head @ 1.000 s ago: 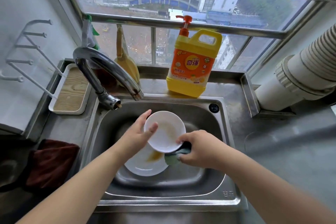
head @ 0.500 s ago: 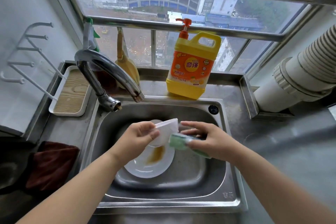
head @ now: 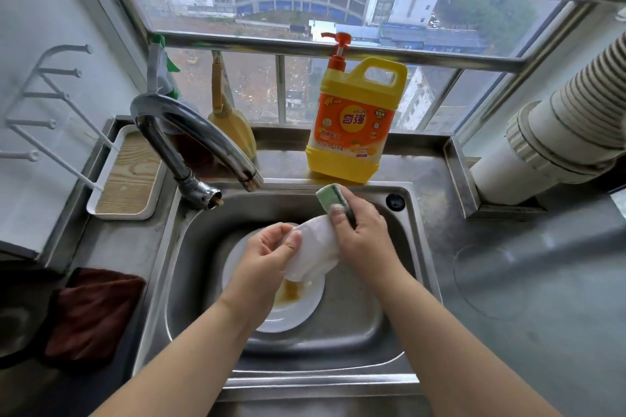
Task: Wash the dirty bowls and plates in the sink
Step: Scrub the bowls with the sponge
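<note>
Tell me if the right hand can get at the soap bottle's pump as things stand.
Probably not yet: the right hand is shut on the sponge against the bowl. The path up to the pump looks free.

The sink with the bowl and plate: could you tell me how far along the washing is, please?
Done: nothing looks finished. In hand: the left hand holds the white bowl tilted over the sink, and the right hand holds a green sponge against it. Left: the plate below carries an orange-brown stain, and the faucet shows no water running.
</note>
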`<state>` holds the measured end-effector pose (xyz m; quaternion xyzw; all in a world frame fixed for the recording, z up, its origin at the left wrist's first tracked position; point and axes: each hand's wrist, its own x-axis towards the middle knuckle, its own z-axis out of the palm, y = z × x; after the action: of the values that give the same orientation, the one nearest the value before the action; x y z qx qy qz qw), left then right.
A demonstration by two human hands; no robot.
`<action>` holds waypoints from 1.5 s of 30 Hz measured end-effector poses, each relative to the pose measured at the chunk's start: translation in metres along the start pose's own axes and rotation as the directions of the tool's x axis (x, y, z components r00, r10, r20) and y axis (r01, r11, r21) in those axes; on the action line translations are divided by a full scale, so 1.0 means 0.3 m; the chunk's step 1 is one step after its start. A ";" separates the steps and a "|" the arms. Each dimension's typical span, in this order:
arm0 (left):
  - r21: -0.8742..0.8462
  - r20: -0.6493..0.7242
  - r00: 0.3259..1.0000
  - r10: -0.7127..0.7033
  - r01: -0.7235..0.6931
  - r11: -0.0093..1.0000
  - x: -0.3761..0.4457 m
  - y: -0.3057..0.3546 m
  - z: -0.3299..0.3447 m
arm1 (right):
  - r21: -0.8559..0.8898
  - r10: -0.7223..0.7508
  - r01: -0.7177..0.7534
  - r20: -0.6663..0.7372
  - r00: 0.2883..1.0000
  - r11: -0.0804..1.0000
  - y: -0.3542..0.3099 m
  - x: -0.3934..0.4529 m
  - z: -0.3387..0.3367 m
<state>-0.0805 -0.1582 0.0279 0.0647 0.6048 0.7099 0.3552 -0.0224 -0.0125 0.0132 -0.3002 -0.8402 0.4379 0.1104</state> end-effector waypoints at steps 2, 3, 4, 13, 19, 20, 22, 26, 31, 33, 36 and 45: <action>-0.019 -0.030 0.999 0.012 -0.013 1.000 0.003 0.007 0.007 | -0.048 -0.052 0.052 -0.015 0.999 0.998 -0.018 -0.054 0.026; -0.031 -0.035 0.999 0.013 -0.014 0.999 0.005 0.006 0.007 | -0.097 -0.104 0.103 -0.009 0.995 0.990 -0.036 -0.093 0.046; -0.044 -0.033 0.999 0.009 -0.010 0.999 0.005 0.003 0.007 | -0.118 -0.147 0.146 -0.002 0.989 0.982 -0.049 -0.124 0.063; -0.088 -0.078 0.997 -0.012 0.005 0.996 0.044 0.004 0.000 | -0.003 -0.081 0.081 0.009 0.997 0.997 -0.041 -0.078 0.056; -0.155 -0.054 0.998 -0.027 0.019 0.988 0.048 -0.009 -0.005 | 0.219 0.035 -0.047 0.057 0.998 0.975 -0.013 0.039 0.018; -0.161 -0.059 0.998 -0.032 0.022 0.987 0.050 -0.008 -0.005 | 0.276 0.104 -0.122 0.081 0.991 0.953 -0.003 0.054 0.011; -0.155 -0.081 0.996 -0.039 0.026 0.987 0.058 -0.004 -0.002 | 0.207 0.061 -0.067 0.037 0.997 0.976 -0.003 0.022 0.016; -0.188 -0.079 0.995 -0.056 0.040 0.981 0.055 -0.009 -0.003 | -0.108 -0.190 0.190 0.010 0.982 0.976 -0.051 -0.073 0.050; -0.202 -0.094 0.995 -0.039 0.019 0.979 0.043 0.001 -0.001 | 0.137 0.064 -0.079 0.113 0.992 0.987 -0.035 0.047 -0.017; -0.315 -0.099 0.993 -0.067 0.032 0.949 0.043 0.016 0.001 | 0.328 0.279 -0.330 0.191 0.941 0.885 -0.010 0.060 -0.038; -0.491 -0.070 0.992 -0.102 0.055 0.870 0.054 0.032 0.000 | 0.567 0.422 -0.550 0.353 0.835 0.614 0.057 0.008 0.002; -0.291 -0.024 0.997 -0.077 0.066 0.955 0.043 -0.009 0.006 | 0.431 0.184 -0.163 -0.008 0.983 0.887 -0.014 -0.024 -0.048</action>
<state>-0.0879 -0.1493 0.0215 -0.0225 0.5025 0.7785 0.3755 -0.0119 -0.0090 0.0257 -0.3529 -0.6901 0.6126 0.1545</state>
